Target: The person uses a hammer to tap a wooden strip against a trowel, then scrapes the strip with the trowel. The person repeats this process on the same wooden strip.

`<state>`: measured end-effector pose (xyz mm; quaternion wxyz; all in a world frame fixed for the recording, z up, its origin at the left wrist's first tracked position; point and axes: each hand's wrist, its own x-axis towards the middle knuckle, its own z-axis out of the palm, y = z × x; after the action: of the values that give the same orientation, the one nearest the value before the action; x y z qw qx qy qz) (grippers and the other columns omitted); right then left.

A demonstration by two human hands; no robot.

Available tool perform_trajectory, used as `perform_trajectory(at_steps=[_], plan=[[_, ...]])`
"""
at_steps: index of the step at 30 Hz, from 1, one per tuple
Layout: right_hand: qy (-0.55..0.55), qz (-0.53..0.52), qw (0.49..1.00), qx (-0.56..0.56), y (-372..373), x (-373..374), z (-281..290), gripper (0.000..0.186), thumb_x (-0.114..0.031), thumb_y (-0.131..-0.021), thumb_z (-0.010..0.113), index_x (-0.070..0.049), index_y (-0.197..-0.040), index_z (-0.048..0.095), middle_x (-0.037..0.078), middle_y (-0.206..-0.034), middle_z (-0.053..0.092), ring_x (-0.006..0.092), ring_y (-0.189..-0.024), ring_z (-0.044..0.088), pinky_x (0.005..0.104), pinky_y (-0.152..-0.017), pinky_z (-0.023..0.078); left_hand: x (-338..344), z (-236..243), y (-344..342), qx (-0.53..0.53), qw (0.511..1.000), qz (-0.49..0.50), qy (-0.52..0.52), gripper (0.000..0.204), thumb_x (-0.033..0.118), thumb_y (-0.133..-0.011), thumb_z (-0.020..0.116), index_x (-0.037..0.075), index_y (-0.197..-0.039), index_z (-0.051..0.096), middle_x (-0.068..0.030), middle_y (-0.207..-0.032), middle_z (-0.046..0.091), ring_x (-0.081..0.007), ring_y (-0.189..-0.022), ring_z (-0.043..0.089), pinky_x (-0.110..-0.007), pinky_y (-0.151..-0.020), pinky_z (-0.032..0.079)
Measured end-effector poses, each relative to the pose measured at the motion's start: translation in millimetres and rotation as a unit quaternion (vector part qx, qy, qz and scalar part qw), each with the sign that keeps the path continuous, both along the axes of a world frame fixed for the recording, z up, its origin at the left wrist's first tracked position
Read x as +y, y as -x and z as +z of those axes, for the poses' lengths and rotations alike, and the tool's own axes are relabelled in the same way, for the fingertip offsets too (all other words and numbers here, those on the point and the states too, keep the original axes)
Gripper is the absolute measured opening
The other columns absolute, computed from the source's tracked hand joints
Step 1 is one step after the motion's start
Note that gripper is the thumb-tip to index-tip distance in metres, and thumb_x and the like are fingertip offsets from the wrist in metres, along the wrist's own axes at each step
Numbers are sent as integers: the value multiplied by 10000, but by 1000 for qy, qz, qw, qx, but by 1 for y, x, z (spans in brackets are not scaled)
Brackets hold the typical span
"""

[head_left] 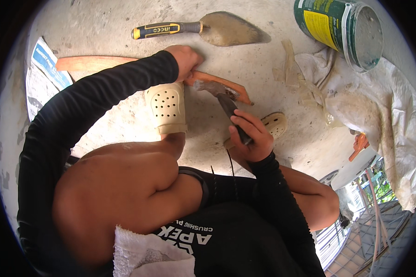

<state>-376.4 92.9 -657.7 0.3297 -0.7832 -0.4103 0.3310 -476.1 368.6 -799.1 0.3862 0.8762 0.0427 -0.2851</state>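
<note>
My left hand (186,59) presses down on a long curved orange-brown wooden piece (92,63) that lies across the concrete floor (125,115). My right hand (249,136) grips the dark handle of a worn blade tool (222,94). The tool's grey head rests against the wooden piece just right of my left hand. I am squatting, with my knees and cream perforated sandals (167,108) below the wood.
A trowel (208,29) with a yellow and black handle lies beyond the wood. A green and yellow bucket (342,30) lies on its side at the upper right, on a crumpled white sack (374,106). Printed paper (44,74) sits at the left. An orange tool (359,144) lies near the slab's edge.
</note>
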Motion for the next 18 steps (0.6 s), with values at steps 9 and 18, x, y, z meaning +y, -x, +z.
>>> perform_trajectory(at_steps=[9,18], plan=[[74,70,992,-74,13,22,16,260,-80,-841,776,-76,-1097,729,111,-1113,664,290,-907,705,365,-734,594,-6,2,-1,37,999,5,-30,151,103,-754,739,71,-886,675,-117,-856,726,-345,-850,709,-444,-767,563],[77,101,988,-94,15,37,21,228,-178,-880,755,-108,-1090,698,89,-1076,593,272,-784,692,367,-604,580,-5,4,0,21,999,18,-28,168,101,-748,741,63,-896,671,-122,-866,727,-352,-865,708,-446,-777,562]])
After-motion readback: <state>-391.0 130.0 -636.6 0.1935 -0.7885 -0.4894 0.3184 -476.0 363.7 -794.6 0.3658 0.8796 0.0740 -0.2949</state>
